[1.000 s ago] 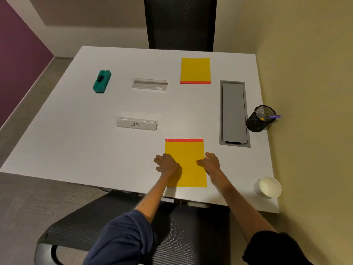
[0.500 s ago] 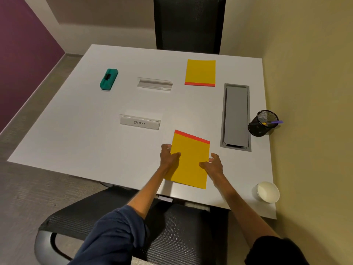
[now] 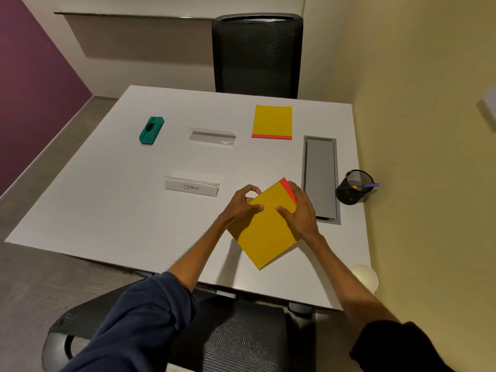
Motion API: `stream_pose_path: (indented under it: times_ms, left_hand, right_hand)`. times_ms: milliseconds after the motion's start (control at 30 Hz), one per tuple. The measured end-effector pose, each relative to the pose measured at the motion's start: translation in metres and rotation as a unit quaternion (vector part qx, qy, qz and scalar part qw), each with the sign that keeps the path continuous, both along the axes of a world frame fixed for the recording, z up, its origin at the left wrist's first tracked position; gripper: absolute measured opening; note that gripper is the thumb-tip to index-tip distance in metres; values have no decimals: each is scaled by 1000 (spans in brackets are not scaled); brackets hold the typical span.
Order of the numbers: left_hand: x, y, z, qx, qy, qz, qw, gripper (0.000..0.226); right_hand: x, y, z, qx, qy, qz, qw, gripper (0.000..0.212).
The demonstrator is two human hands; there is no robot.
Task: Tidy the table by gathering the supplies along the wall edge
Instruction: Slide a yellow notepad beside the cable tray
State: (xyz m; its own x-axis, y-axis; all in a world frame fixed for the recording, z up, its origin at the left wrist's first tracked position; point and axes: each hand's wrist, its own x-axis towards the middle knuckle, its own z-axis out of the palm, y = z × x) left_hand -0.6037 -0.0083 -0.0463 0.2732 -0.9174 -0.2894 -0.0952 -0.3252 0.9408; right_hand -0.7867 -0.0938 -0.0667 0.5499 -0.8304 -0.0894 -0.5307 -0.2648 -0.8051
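Note:
A yellow notepad [image 3: 264, 237] with a red binding strip is lifted and turned diagonally over the near middle of the white table [image 3: 107, 200]. My left hand [image 3: 241, 204] grips its upper left edge, thumb on top. My right hand [image 3: 300, 210] grips its upper right edge by the red strip. A second yellow notepad [image 3: 272, 120] lies flat at the far side. A teal eraser [image 3: 151, 129], an empty clear name holder [image 3: 212, 136] and a name holder with a written card [image 3: 192, 186] lie to the left.
A grey cable tray lid [image 3: 320, 175] is set into the table near the yellow wall [image 3: 429, 157]. A black mesh pen cup [image 3: 353, 187] and a white paper cup [image 3: 365, 275] stand by the wall edge. Black chairs stand at the far [image 3: 256, 55] and near [image 3: 241, 339] sides.
The near notepad has been picked up off the table and rotated clockwise, moving toward the wall side. Both hands shifted from its lower sides to its upper edges. The camera tilted up.

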Motion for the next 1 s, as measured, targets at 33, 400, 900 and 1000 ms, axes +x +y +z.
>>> stream_pose_path:
  times_ms: [33,400,900,1000]
  left_hand:
    - [-1,-1,0,7,-5,3,1000,30]
    - [-1,21,-27,96,3,86,992,25]
    - [-70,-53,-49,73,-9,154,985,30]
    - [-81,-65,-60,86,-35,155,983,37]
  right_hand:
    - [0,0,0,-16,8,-2,1000,79]
    - [-32,-9,-13,-9,97,-125,987,79]
    - [-89,-41,-38,-53,257,-45,964,93]
    - [-99,-54,-46,-35,272,-41,961,88]
